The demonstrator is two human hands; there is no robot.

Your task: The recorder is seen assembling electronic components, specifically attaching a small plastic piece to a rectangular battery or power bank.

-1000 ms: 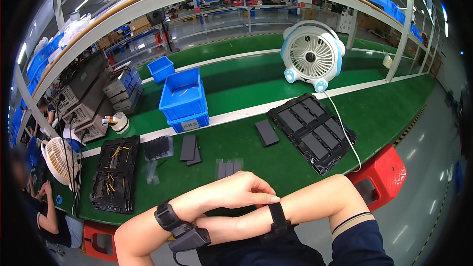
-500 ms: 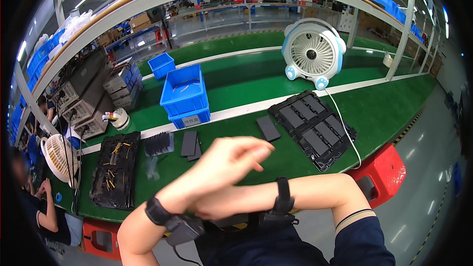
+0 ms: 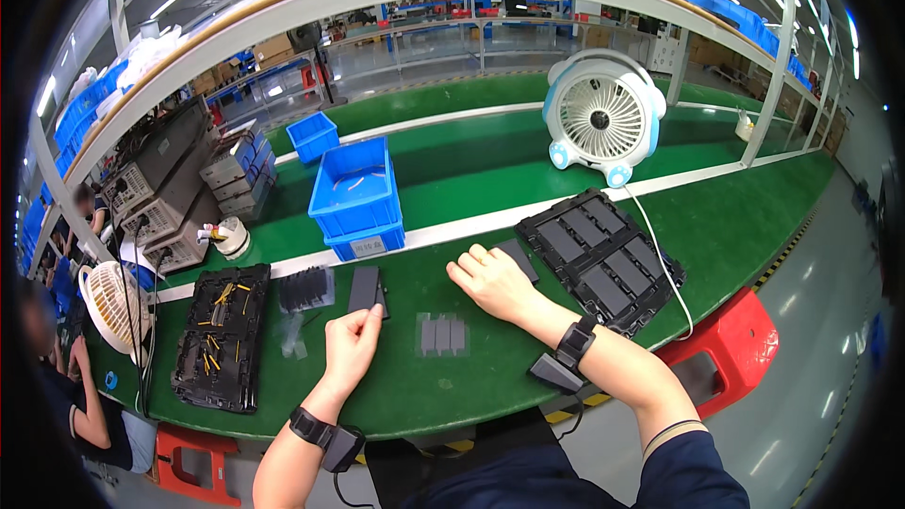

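My green bench (image 3: pixel 509 372) runs across in front of me, its near edge curving round my forearms. The fan (image 3: pixel 600 120) stands along its far side. Near the right part of that near edge lies the right tray (image 3: pixel 597 253), black, two rows of slabs (image 3: pixel 604 289) seated in it, a white cable crossing its right side. The left tray (image 3: pixel 226 386) sits toward the bench's left end, its near corner close to the near edge, with yellow pieces (image 3: pixel 224 295) strewn over it. Stacked blue bins (image 3: pixel 356 222) stand by the far-side white rail.

My right hand (image 3: pixel 493 280) is palm down, fingers loosely bent, nothing seen in it; a lone slab (image 3: pixel 524 262) lies partly hidden behind it, and I cannot tell whether they touch. My left hand (image 3: pixel 353 344) is curled into a loose fist, apparently empty, thumb near a slab pair (image 3: pixel 364 288).

I'd judge the work partway: slabs sit in the right tray, while these three lie loose.

Smaller yet: black strips (image 3: pixel 305 289) left of the pair, three grey pieces (image 3: pixel 442 336) on clear film between my hands, and a plastic scrap (image 3: pixel 293 336).
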